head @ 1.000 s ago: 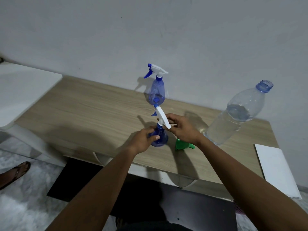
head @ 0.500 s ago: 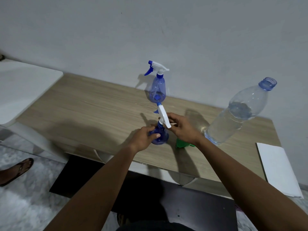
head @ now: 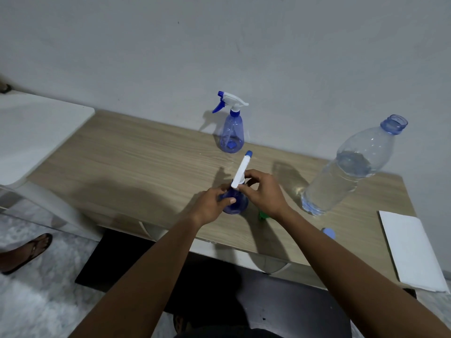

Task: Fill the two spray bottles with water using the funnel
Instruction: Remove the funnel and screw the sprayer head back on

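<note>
The white trigger head (head: 240, 170) has swung round — a moment ago its nozzle pointed up and to the left, now it points up and away toward the wall, so that cap is turning. The right hand (head: 264, 193) is pinched on the collar just under the head, fingers curled tight around it, while the left hand (head: 211, 207) wraps the blue body of the near spray bottle (head: 235, 203), thumb across the front, steadying it on the wooden table (head: 136, 164). Whether it's coming off or going on, I can't say from here.

As for progress, it looks early. The far spray bottle (head: 231, 132) stands by the wall with its head on, and I can't make out any water in it. The big water bottle (head: 351, 169) stands well to the right, cap off, about two-thirds full. The green funnel (head: 263, 215) lies on the table just behind the right wrist, mostly hidden, not in any neck. A small blue cap (head: 329, 232) sits near the table's front edge.

So if that head is coming off, everything remains: funnel in, pour, recap, then the second bottle. Otherwise nothing else has shifted.
</note>
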A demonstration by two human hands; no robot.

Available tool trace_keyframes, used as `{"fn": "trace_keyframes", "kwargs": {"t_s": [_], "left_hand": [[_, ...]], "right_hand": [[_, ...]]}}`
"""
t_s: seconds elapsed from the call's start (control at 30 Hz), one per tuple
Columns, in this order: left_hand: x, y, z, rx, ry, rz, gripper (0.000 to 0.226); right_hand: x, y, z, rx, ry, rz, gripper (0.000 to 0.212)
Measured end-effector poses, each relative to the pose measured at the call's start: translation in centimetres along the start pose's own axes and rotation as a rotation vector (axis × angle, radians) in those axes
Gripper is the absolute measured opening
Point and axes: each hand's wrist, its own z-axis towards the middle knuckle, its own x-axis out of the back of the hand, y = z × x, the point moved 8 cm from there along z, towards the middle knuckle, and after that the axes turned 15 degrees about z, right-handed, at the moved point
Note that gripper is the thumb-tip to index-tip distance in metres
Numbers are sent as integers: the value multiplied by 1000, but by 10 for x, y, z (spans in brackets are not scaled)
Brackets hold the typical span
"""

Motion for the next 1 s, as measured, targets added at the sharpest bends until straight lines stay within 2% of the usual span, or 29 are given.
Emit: {"fn": "trace_keyframes", "kwargs": {"t_s": [0.17,0.23,0.4,0.57,0.77,0.9,1.0], "left_hand": [[-1,-2,1,-1,15,46,27],[-2,-5,2,6,10,49,26],[-3,-8,3,38,23,61,24],[-3,-4,2,3,10,5,35],[-4,-5,3,6,0,-22,36],[-2,0,2,-15,14,-22,36],[-2,-1,3,-23,18,6,29]], "right_hand": [[0,-4,-10,-29,232,-36,34],[0,-3,-11,-56,265,-35,38],[1,9,-15,-120,222,93,51],[0,19,-18,-118,50,352,43],[-7,10,-8,-48,-141,246,31],[-7,18,-8,-85,-19,292,20],[-8,21,-6,-113,122,265,24]]}}
